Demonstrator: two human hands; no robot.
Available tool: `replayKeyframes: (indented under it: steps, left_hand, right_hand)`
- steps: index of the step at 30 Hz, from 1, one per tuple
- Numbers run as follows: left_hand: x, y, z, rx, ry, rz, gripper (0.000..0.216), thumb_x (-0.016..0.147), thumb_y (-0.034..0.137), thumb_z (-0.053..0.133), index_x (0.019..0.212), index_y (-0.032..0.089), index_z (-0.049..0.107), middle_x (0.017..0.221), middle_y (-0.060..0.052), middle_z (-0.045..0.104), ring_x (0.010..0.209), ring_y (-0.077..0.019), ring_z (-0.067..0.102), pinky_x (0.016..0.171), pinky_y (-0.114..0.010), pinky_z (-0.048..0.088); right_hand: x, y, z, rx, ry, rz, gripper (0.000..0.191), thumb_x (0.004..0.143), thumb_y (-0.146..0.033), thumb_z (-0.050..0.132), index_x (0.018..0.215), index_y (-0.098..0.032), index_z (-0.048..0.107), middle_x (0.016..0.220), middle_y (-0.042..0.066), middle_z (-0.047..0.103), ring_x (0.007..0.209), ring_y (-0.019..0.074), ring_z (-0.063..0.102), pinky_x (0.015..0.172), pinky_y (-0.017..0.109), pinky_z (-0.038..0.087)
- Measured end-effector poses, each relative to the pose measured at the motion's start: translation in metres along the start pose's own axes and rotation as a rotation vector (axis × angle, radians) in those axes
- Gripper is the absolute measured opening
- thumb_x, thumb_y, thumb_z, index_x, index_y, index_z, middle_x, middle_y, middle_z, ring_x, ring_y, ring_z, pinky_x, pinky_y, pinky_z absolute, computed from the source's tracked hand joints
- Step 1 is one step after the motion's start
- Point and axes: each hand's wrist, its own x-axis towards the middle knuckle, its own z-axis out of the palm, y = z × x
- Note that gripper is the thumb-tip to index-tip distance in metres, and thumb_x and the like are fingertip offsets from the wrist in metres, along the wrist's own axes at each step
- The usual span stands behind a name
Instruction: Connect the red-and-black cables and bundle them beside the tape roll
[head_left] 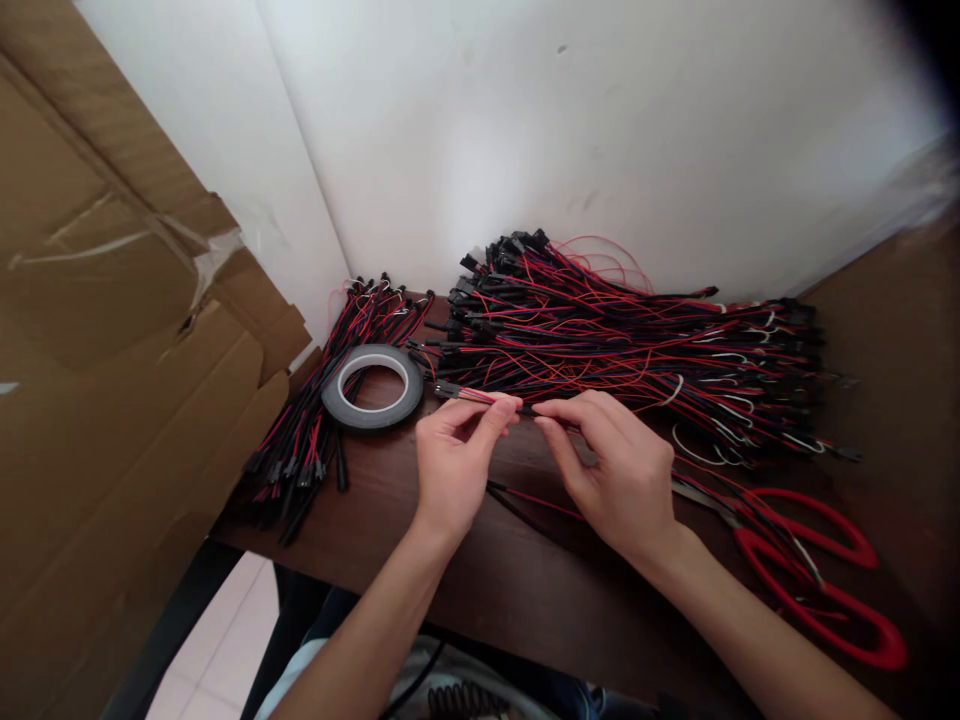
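Observation:
Both my hands pinch one wire harness (480, 397), a thin bundle of red and black wires with a black connector at its left end. My left hand (459, 455) grips it between thumb and fingertips just right of the connector. My right hand (619, 465) pinches the dark stretch of the same bundle, a short gap from my left fingertips. Left of my hands, a roll of black tape (409, 400) lies partly on a smaller pile of harnesses (300, 440). Behind my hands spreads a large heap of red and black wire harnesses (585, 335).
Red-handled scissors (862, 625) lie at the right, with loose wires across them. A large cardboard box (112, 400) stands at the left, and a white wall (637, 130) rises behind the dark brown table (487, 570). More loose wires lie below my right hand.

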Motion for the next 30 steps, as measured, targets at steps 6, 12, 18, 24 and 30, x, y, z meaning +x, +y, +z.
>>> replayKeyframes:
  steps: [6,12,18,24,30]
  left_hand:
    - [0.002,0.0,0.0,0.005,-0.028,-0.043,0.014,0.081,0.03,0.071,0.077,0.016,0.075,0.085,-0.006,0.074,0.072,-0.0136,0.064,0.064,-0.024,0.051]
    - [0.005,0.002,-0.011,0.271,0.337,0.405,0.048,0.074,0.016,0.077,0.117,0.023,0.057,0.086,0.002,0.056,0.074,-0.0105,0.055,0.068,-0.023,0.047]
    - [0.013,0.018,-0.01,0.984,-0.198,1.061,0.007,0.088,0.013,0.062,0.093,0.017,0.065,0.095,-0.006,0.067,0.098,-0.0208,0.058,0.088,-0.036,0.045]
    - [0.035,0.012,-0.013,0.995,-0.475,1.068,0.017,0.096,0.015,0.048,0.092,0.011,0.063,0.084,-0.008,0.068,0.08,-0.0179,0.059,0.074,-0.031,0.05]
    - [0.038,0.007,-0.02,0.928,-0.516,1.099,0.013,0.096,0.016,0.049,0.094,0.012,0.061,0.084,-0.008,0.067,0.076,-0.0169,0.056,0.072,-0.03,0.049]
  right_hand:
    - [0.001,0.001,-0.001,0.005,0.0,0.038,0.004,0.09,-0.014,0.06,0.091,-0.013,0.063,0.079,0.005,0.065,0.074,0.0152,0.059,0.068,0.028,0.047]
    - [0.001,0.008,0.001,-0.02,0.031,0.104,0.004,0.09,-0.016,0.059,0.089,-0.014,0.063,0.078,0.003,0.065,0.073,0.0144,0.059,0.067,0.027,0.045]
    - [-0.002,0.006,0.0,0.007,-0.005,0.108,0.008,0.092,-0.017,0.057,0.089,-0.014,0.062,0.079,0.004,0.064,0.075,0.0151,0.059,0.069,0.028,0.044]
    - [-0.002,0.004,0.002,0.027,-0.005,0.122,0.008,0.093,-0.018,0.056,0.09,-0.016,0.062,0.078,0.003,0.064,0.073,0.015,0.059,0.066,0.027,0.044]
    - [-0.001,0.003,0.003,0.036,-0.01,0.112,0.008,0.093,-0.018,0.055,0.089,-0.017,0.062,0.078,0.003,0.065,0.072,0.0151,0.059,0.067,0.028,0.046]
